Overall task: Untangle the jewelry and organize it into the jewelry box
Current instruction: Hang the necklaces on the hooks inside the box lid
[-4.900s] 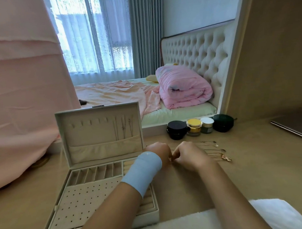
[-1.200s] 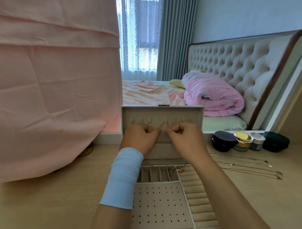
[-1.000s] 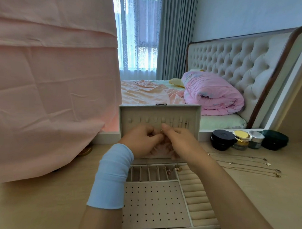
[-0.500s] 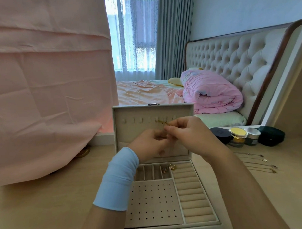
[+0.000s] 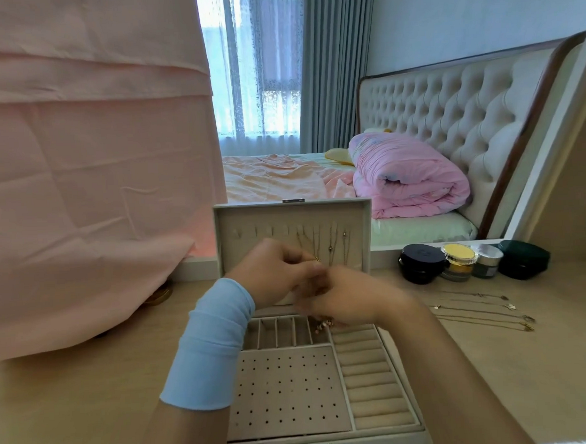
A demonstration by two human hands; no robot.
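Note:
An open beige jewelry box (image 5: pixel 292 393) stands on the wooden table in front of me, its lid (image 5: pixel 291 222) upright with several thin necklaces (image 5: pixel 332 247) hanging from its hooks. My left hand (image 5: pixel 276 272), with a light blue wristband, and my right hand (image 5: pixel 351 303) meet in front of the lid. Both pinch a thin gold chain (image 5: pixel 316 260) between their fingertips; the right hand is blurred. A small gold piece (image 5: pixel 323 325) lies in a slot compartment below the hands. Several more chains (image 5: pixel 480 310) lie stretched out on the table to the right.
Several cosmetic jars (image 5: pixel 459 261) stand in a row on the table behind the loose chains. A pink cloth (image 5: pixel 93 162) hangs at the left down to the table. A bed with a rolled pink duvet (image 5: pixel 406 181) lies beyond the table edge.
Both hands have dropped from the lid's hooks to just above the box's compartments, the right hand most. The necklaces on the lid's right hooks now show uncovered.

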